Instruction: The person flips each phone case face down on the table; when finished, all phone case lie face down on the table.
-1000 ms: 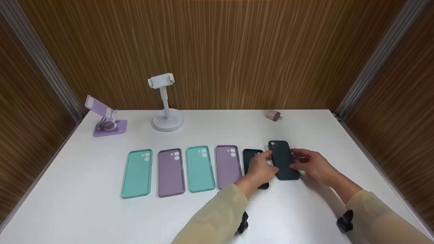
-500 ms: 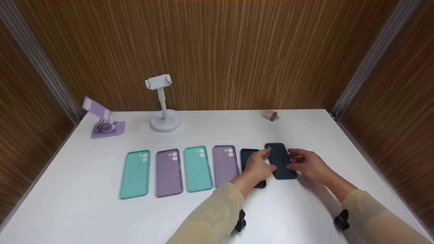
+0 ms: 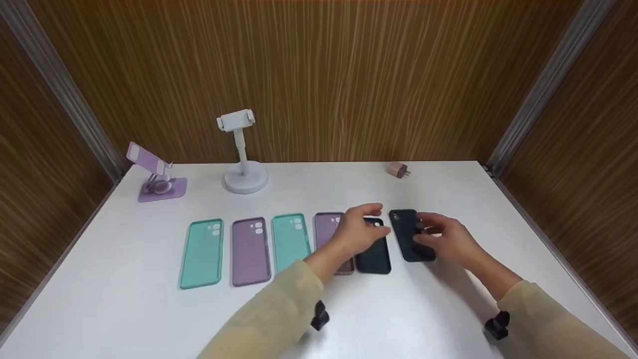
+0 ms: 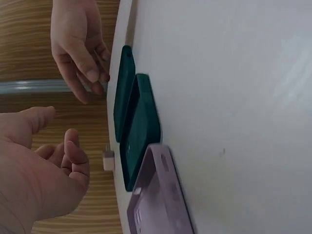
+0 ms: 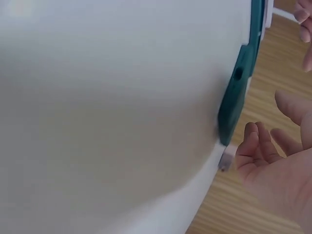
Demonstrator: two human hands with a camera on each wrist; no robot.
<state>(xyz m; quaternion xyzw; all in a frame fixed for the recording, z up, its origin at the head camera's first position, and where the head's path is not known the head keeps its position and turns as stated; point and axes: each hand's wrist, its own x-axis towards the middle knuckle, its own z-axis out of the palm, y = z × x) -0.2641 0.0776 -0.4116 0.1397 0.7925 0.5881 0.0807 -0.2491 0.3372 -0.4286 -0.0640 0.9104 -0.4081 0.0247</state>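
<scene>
A row of phone cases lies on the white table. At its right end is a dark case, back side up in the head view, and left of it another dark case with its hollow side up. My right hand hovers by the right edge of the end case, thumb and fingers spread and holding nothing. My left hand hangs in the air over the gap between the purple case and the left dark case, its fingers loosely bent around nothing. In the left wrist view both hands stand apart from the cases.
Further left lie a teal case, a purple case and another teal case. Behind them stand a white phone stand and a purple folding stand. A pink charger plug lies near the back wooden panel.
My left hand has let go of the right-hand dark case and moved left. That case first shifted slightly toward me. My right hand has drifted a little left, over its edge.
</scene>
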